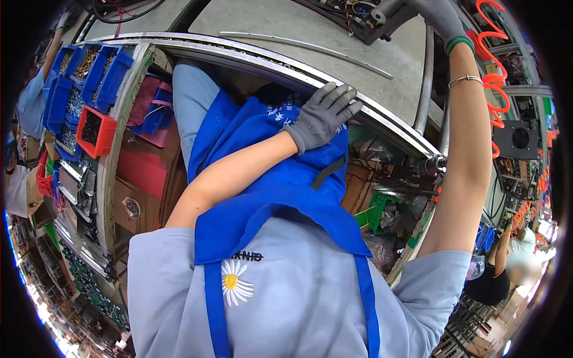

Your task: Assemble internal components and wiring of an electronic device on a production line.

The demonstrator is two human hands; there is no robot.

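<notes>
My left hand [322, 116], in a grey work glove, lies across the front of my blue apron [262, 143]. Its fingers are stretched out beside the metal-edged bench rim [382, 113] and hold nothing. At the top right, my right hand [440, 22], gloved in grey with a green cuff, reaches to a dark metal-framed assembly [382, 27] with wires and a ribbed grey cylinder. The upper edge of the picture cuts off its fingers, so their grip does not show. A thin metal strip [304, 51] lies on the grey bench top [256, 21].
Blue bins [110, 77] of small fasteners and a red bin [95, 131] stand at the left. A coiled orange air hose [495, 83] hangs by my right arm. A green crate [373, 212] sits under the bench. Another person [507, 268] is at the far right.
</notes>
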